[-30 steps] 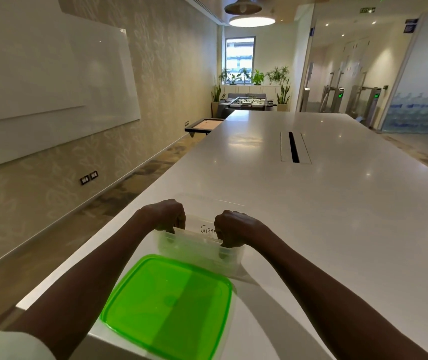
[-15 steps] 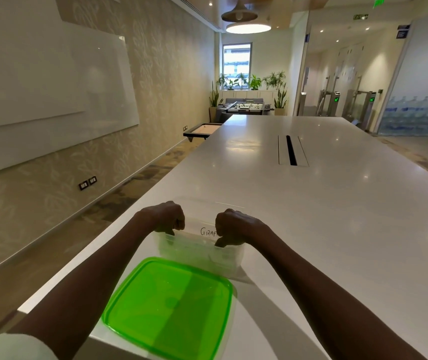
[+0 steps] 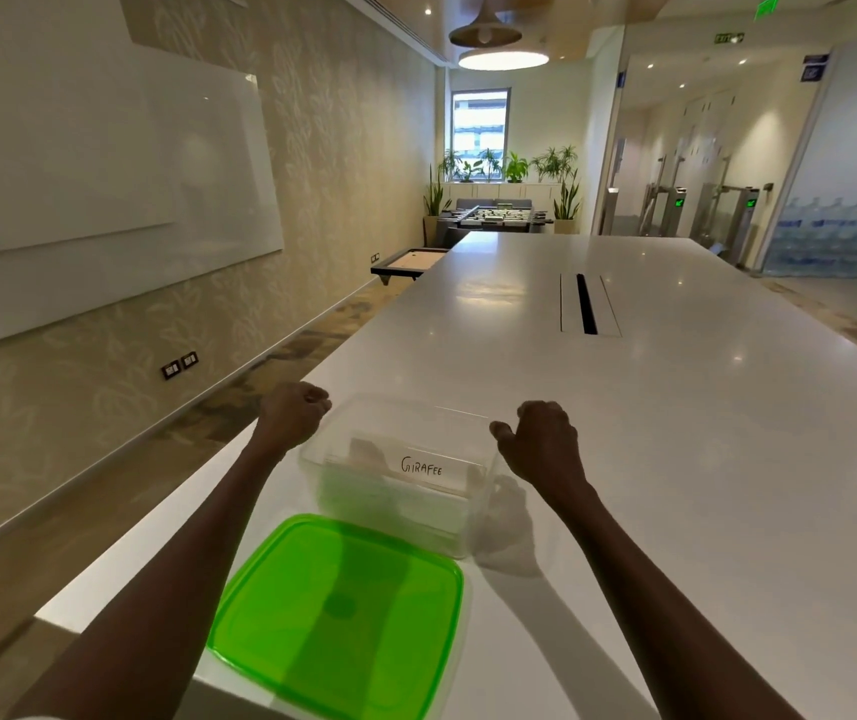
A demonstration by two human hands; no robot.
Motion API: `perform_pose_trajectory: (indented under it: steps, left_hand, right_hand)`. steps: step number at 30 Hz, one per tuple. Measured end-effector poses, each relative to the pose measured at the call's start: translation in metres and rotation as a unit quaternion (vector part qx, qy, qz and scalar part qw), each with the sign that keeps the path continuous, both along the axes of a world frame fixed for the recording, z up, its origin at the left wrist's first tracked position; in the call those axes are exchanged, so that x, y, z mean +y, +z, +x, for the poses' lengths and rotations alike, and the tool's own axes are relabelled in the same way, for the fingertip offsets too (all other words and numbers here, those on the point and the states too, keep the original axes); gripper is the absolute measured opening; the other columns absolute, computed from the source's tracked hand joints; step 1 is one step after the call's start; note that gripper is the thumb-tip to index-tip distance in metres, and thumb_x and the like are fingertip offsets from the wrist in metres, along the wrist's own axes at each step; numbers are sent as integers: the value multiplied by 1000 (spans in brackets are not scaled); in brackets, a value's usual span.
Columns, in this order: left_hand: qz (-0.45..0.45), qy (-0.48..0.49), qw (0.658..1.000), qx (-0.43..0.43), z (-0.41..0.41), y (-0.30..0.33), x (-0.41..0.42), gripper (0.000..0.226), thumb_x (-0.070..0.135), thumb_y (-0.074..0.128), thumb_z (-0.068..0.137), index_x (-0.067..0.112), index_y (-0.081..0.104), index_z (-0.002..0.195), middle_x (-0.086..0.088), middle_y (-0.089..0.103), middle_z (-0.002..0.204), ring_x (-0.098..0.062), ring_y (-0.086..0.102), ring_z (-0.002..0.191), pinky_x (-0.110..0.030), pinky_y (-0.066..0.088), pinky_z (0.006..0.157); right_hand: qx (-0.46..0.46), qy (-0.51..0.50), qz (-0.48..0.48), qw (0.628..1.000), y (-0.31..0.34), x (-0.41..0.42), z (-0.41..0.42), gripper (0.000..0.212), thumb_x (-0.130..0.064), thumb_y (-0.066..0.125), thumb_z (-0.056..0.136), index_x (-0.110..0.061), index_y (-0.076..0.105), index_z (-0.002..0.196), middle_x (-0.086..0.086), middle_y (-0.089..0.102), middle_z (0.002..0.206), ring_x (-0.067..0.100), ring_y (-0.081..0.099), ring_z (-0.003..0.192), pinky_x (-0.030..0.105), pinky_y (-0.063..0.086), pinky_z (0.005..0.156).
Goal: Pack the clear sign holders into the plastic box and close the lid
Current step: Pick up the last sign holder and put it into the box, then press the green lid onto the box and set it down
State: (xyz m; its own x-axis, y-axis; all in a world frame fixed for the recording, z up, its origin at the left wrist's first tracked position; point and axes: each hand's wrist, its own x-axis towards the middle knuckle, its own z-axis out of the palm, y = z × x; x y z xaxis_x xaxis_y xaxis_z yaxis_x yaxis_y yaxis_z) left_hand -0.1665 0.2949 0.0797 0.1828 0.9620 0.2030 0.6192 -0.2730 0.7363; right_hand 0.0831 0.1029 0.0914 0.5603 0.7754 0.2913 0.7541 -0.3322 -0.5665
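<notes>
- Two hands are seen above one long white worktop (image 3: 675, 459), whose glossy surface would probably let plastic slide when pushed.
- One green lid (image 3: 338, 615) lies flat at the near edge of the worktop, just in front of the box and apart from both hands. It is judged light, thin and somewhat flexible, and best lifted by two opposite edges, then pressed down around the rim, corners last.
- One clear plastic box (image 3: 395, 517) stands open just beyond the lid, between the two hands. Its walls look thin and smooth, so it is judged light and a little slippery. It would best be steadied by its side walls or rim while the lid is pressed on.
- Sign holders (image 3: 418, 467) are seen inside the box, standing on edge, the nearest carrying a card lettered "GIRAFEE". How many there are cannot be told. Clear rigid sheet of this kind is judged stiff, easily scratched and liable to crack if forced, so the lid should not be driven down onto any edge that stands proud.
- One left hand (image 3: 291, 415) is held just beside the box's left rim, its fingers curled in with nothing held.
- One right hand (image 3: 540, 439) is held just beside the right rim, its fingers likewise curled and empty.
</notes>
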Motion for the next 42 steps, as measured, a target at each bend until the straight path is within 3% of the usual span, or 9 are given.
perform_pose_trajectory:
  steps: [2,5,8,11,14,18,22,27,42]
  left_hand:
    - [-52,15,998,-16,-6,-2,1,17,23,67,80,8,73,86,-14,72,86,-29,67,86,-44,55,87]
    - [-140,38,989,-30,-8,-2,-5,21,26,65,86,15,59,68,-6,59,71,-21,56,67,-30,51,71]
    - [-187,45,977,-91,-8,-9,-5,24,23,65,89,1,67,79,-19,67,83,-21,58,66,-30,51,66]
    - [-205,51,967,-143,-10,-12,-5,24,22,69,86,-1,72,92,-19,71,93,-21,60,65,-27,51,60]
    - [-192,26,968,-161,-11,-12,-5,27,19,69,86,-3,72,102,-19,72,92,-20,59,63,-26,50,61]
    - [-172,23,972,-155,-6,-8,-10,25,14,68,86,-4,70,104,-17,70,88,-19,58,61,-23,51,55]
    - [-192,0,965,-176,9,-6,-18,27,13,69,85,-6,69,105,-20,71,92,-24,62,70,-28,53,64]
    - [-200,-37,954,-221,50,-5,-35,25,12,70,84,-7,70,99,-9,71,69,-22,60,64,-18,54,51]
    - [-267,-106,909,-301,189,0,-109,23,3,70,82,-12,67,100,-15,64,74,-15,59,51,-16,48,41]
  right_hand:
    - [50,-7,-22,998,-6,-4,1,31,-35,61,90,-5,56,86,18,63,98,35,57,99,32,37,76]
    - [184,-8,-34,982,-20,-4,0,37,-43,65,85,-9,53,83,9,62,89,30,62,88,32,47,80]
    - [283,-9,-12,959,-27,-3,-3,33,-39,69,81,-9,56,74,10,67,76,28,70,68,39,58,79]
    - [344,-2,23,939,-30,-3,-6,29,-23,69,86,-3,59,68,8,61,58,21,63,48,31,56,61]
    - [343,3,33,939,-32,-4,-6,30,-21,68,86,0,64,65,8,60,51,16,59,42,22,46,55]
    - [344,9,35,938,-34,-3,0,33,-22,69,85,3,66,64,10,62,51,17,58,44,28,50,63]
    - [340,3,47,939,-30,-12,19,37,-20,68,86,-5,58,54,7,58,48,18,54,44,32,49,63]
    - [319,-22,57,946,-19,-35,58,37,-19,65,90,-2,60,58,11,60,53,17,53,43,29,46,59]
    - [281,-139,71,947,-11,-108,177,35,-17,61,92,14,64,75,13,56,59,24,50,52,34,44,65]
